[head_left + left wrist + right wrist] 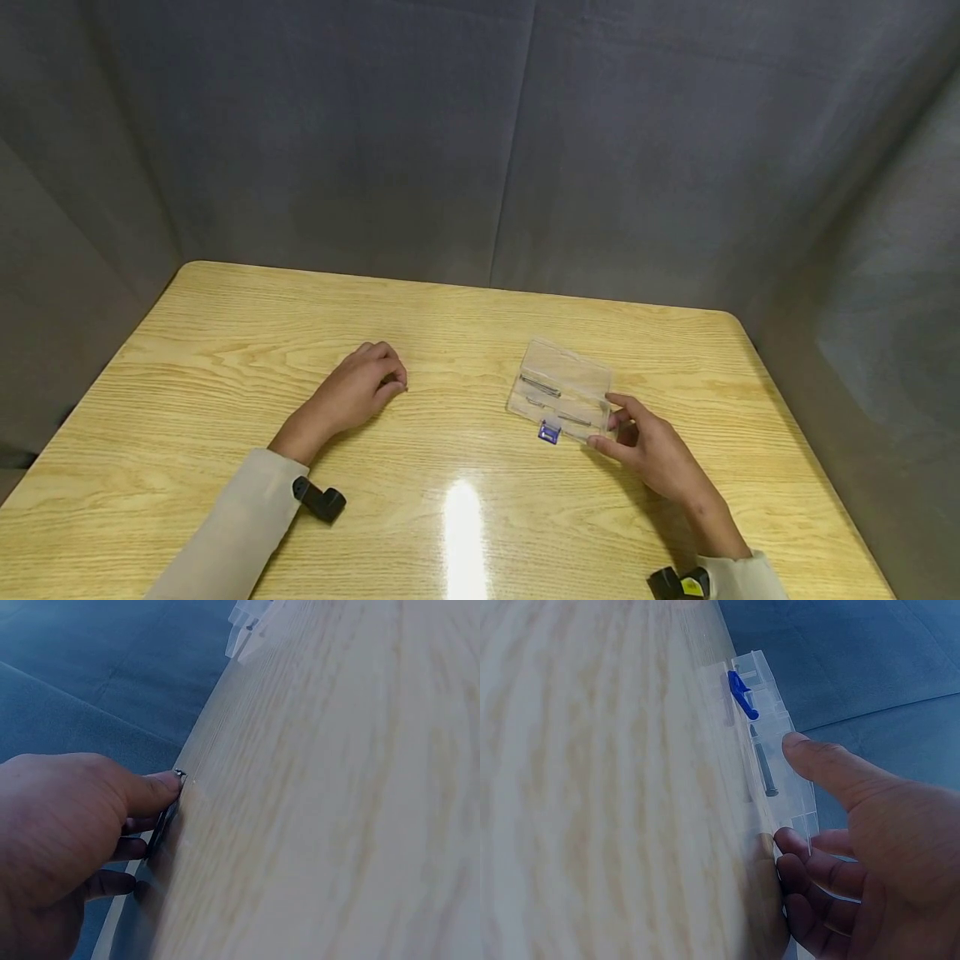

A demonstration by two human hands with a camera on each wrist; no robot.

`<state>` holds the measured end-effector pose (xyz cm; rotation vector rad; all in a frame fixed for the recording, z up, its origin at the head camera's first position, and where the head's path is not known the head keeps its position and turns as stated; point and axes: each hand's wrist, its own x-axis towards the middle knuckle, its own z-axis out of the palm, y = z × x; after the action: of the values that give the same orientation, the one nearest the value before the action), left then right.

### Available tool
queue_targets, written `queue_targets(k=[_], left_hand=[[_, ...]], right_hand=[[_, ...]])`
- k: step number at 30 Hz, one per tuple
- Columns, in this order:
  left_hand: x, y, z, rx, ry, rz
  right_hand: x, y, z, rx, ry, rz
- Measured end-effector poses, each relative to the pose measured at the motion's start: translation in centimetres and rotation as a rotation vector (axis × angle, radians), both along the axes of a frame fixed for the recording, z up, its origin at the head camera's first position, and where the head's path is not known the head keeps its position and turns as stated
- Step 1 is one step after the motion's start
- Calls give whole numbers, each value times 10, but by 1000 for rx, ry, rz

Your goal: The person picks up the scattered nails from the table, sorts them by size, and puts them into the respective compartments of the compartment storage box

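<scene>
A clear plastic compartment box [567, 379] with a blue latch [549, 432] lies with its lid up on the right half of the table. Its compartments hold several slender metal pieces; one nail [765, 769] shows through the front wall in the right wrist view. My right hand [652, 450] holds the box's right end, thumb on the near side and fingers curled behind the corner. Left of the box, my left hand [358, 387] is low over the wood. Between its thumb and fingers it pinches a thin dark metal nail [180, 774], mostly hidden by the fingers.
The wooden table [450, 333] has rounded far corners and ends at a grey curtain [337, 150]. A bright light reflection [463, 533] lies on the near part of the tabletop. Each wrist carries a small black camera [321, 500].
</scene>
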<state>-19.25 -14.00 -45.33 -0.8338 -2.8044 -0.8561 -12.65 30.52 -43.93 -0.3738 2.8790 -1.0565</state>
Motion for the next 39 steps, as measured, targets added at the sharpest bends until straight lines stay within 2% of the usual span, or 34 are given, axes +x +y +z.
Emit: queue_targets(k=[5, 10, 14, 17, 23, 28, 32, 39], left_hand=[[-1, 1, -1, 5, 5, -8], [-2, 4, 1, 124, -65, -3], [-2, 6, 4, 226, -120, 24], [-1, 7, 5, 266, -139, 43], [-1, 10, 8, 299, -177, 46], [0, 17, 12, 320, -197, 12], [2, 27, 14, 327, -203, -11], [3, 52, 16, 346, -197, -4]], right_hand=[[0, 0, 0, 0, 3, 1], [0, 1, 0, -2, 1, 3], [1, 0, 0, 3, 3, 3], [1, 1, -1, 4, 6, 7], [0, 0, 0, 4, -7, 7], [1, 0, 1, 0, -18, 7], [1, -1, 1, -2, 0, 18], [1, -1, 1, 5, -3, 13]])
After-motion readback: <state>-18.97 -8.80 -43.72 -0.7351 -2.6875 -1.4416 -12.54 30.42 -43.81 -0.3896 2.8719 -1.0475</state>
